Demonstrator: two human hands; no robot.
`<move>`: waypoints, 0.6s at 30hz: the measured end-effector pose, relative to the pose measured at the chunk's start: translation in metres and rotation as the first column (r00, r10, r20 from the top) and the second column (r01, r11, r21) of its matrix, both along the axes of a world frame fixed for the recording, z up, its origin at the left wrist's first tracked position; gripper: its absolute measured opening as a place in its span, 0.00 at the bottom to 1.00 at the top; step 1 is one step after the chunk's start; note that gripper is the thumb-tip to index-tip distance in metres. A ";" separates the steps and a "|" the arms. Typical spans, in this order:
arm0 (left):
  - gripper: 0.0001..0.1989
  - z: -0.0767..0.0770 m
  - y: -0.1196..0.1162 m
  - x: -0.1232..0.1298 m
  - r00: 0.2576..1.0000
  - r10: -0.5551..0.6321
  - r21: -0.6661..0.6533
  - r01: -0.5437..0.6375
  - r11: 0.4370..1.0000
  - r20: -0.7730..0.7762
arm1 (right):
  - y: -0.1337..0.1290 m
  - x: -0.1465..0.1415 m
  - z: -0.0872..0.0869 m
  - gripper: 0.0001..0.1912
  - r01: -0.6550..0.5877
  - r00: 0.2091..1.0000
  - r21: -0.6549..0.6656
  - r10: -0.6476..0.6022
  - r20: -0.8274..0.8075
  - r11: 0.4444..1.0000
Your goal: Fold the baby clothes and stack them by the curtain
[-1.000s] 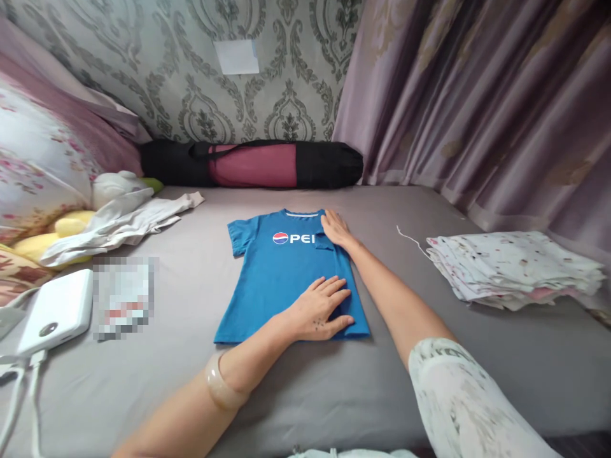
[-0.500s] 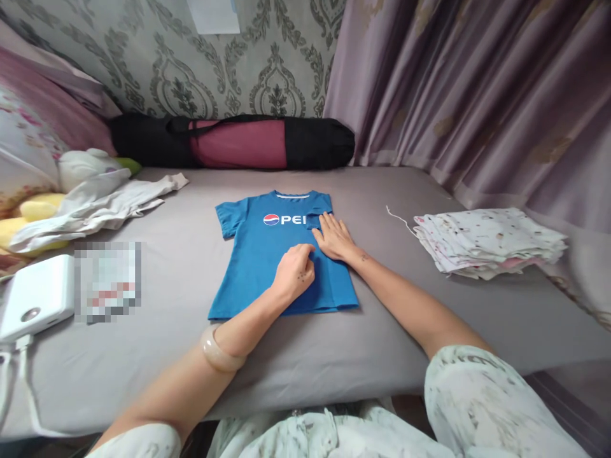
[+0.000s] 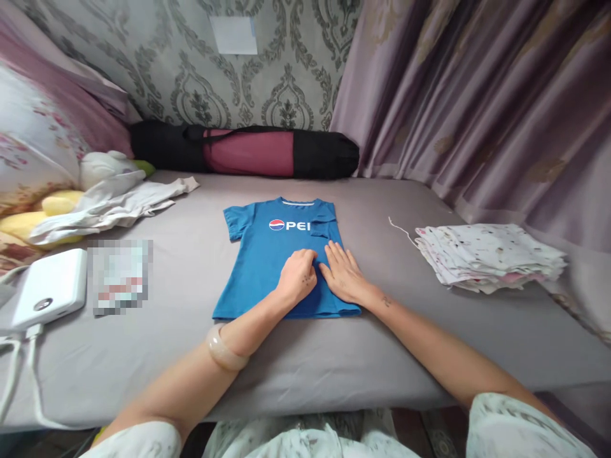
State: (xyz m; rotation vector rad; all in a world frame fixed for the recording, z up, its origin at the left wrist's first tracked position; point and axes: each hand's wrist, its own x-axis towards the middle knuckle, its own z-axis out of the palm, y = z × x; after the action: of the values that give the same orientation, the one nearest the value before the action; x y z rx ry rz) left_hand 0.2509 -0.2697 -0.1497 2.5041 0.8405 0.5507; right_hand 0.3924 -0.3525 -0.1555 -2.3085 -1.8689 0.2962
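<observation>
A blue T-shirt (image 3: 267, 273) with a round logo and white letters lies front up on the grey sheet, neck away from me. Its right side is folded inward, and the right sleeve lies over part of the lettering. My left hand (image 3: 298, 277) rests on the shirt's middle with curled fingers; whether it pinches any cloth is hidden. Beside it, my right hand (image 3: 344, 273) presses flat on the folded right side, fingers stretched out.
To the right sits a stack of folded white printed cloths (image 3: 487, 254). At the left are a white device (image 3: 55, 286) with cables, a blurred packet (image 3: 121, 277), a pale garment (image 3: 119, 203) and plush toys (image 3: 102, 168). A long black and maroon bag (image 3: 252, 151) lies along the wall.
My right hand has slid down the folded side towards the hem, uncovering the tucked sleeve. My left hand stays curled on the shirt. The camera view has shifted slightly.
</observation>
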 end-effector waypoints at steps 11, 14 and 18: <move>0.18 0.003 0.004 -0.028 0.969 -0.246 0.076 0.246 0.966 -0.006 | -0.020 -0.009 0.009 0.36 -0.082 0.997 -0.001 0.082 -0.011 0.997; 0.19 0.006 0.009 -0.058 0.969 -0.246 0.098 0.248 0.964 -0.035 | -0.032 -0.017 0.010 0.36 -0.119 0.993 -0.013 0.119 -0.007 0.993; 0.18 0.003 0.016 -0.097 0.989 -0.145 0.128 0.148 0.981 -0.030 | -0.022 -0.017 0.023 0.33 -0.136 0.989 0.009 0.136 0.051 0.991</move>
State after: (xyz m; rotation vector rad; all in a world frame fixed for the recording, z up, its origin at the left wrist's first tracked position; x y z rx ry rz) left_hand 0.1540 -0.2540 -0.1467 2.6676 0.6391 0.5471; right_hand 0.3759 -0.3745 -0.1323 -2.2045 -2.0507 0.2450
